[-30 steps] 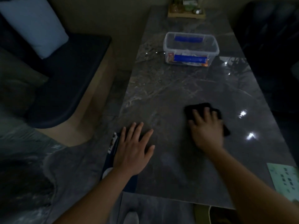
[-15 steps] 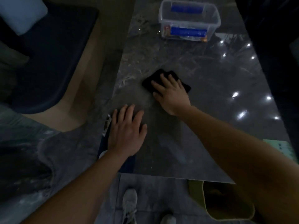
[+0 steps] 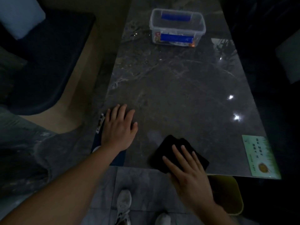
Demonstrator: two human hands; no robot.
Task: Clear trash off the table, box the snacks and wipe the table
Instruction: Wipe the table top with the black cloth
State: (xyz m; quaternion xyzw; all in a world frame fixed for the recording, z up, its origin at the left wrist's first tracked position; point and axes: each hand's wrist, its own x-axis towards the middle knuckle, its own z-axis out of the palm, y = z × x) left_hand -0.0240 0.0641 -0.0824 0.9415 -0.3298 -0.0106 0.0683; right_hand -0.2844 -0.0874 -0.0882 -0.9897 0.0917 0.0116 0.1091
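Right hand point(image 3: 190, 174) presses cloth point(image 3: 164, 151) (black); left hand point(image 3: 119, 130) flat on table point(image 3: 178, 86).

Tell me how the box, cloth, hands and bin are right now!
right hand: fingers straight, pressing the black cloth.
left hand: flat on the table, holding nothing.
black cloth: flat under the right hand.
snack box: upright on the table, packets inside.
yellow bin: on the floor by the near edge.

Print on the green card point(image 3: 259, 156) is too blurred to read.
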